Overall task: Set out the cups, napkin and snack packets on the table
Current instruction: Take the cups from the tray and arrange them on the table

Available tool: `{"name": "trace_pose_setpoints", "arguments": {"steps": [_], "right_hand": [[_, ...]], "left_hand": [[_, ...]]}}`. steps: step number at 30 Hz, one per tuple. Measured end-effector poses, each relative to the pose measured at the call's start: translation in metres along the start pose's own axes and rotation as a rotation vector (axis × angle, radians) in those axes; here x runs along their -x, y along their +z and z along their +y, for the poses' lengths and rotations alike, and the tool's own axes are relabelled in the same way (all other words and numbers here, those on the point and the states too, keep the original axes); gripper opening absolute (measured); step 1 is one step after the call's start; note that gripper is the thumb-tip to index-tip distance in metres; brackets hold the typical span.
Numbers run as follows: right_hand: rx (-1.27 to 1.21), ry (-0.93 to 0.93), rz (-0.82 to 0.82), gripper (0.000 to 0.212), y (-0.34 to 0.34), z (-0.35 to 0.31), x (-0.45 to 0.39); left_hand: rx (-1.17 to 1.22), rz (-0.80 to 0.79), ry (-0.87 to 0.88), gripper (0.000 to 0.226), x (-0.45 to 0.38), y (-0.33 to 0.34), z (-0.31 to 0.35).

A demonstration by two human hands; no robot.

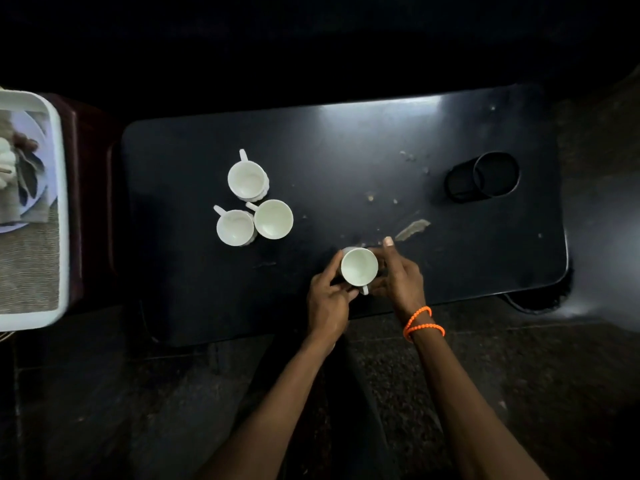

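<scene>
A white cup stands near the front edge of the black table, its handle toward me. My left hand grips its left side and handle; my right hand, with orange bead bracelets at the wrist, holds its right side. Three more white cups form a cluster to the left: one at the back, one front left, one front right. At the far left, a white tray carries a plate with unclear items.
A black cylindrical holder stands on the table's right part. Pale crumbs and a torn scrap lie mid-table, just beyond my right hand. The tray rests on a dark red stand beside the table. Dark floor surrounds everything.
</scene>
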State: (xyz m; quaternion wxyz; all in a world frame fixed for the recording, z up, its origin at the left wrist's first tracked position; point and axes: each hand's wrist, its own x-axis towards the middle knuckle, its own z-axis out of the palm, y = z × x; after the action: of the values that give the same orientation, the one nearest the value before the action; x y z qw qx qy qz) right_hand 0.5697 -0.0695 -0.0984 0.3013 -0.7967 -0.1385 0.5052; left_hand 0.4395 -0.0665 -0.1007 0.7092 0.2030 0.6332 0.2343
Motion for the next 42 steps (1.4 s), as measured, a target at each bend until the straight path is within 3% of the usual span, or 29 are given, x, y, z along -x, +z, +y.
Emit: {"name": "trace_pose_setpoints", "arguments": {"steps": [9,22,26,32,35,37,42], "right_hand": [[-0.078,0.034,0.061,0.062,-0.014,0.038,0.023],[-0.105,-0.018,0.086,0.047,-0.013,0.051,0.035],[-0.093,-0.019,0.089,0.061,-0.015,0.046,0.037],[-0.011,-0.172,0.298,0.037,0.001,0.01,0.023],[-0.004,-0.338,0.192,0.046,0.038,-0.024,0.015],[0.038,-0.425,0.095,0.039,0.068,-0.046,0.007],[0.128,-0.319,-0.224,0.052,0.132,-0.084,-0.019]], "left_hand": [[-0.068,0.07,-0.017,0.079,0.029,0.013,-0.038],[-0.099,0.071,0.003,0.076,0.025,0.01,-0.045],[-0.139,0.06,-0.008,0.077,0.021,0.002,-0.039],[0.01,0.289,0.037,0.06,-0.005,-0.035,-0.002],[0.09,0.38,0.117,0.054,-0.018,-0.053,0.027],[0.063,0.42,0.132,0.055,-0.025,-0.063,0.041],[0.119,0.284,0.129,0.05,-0.031,-0.068,0.065]]}}
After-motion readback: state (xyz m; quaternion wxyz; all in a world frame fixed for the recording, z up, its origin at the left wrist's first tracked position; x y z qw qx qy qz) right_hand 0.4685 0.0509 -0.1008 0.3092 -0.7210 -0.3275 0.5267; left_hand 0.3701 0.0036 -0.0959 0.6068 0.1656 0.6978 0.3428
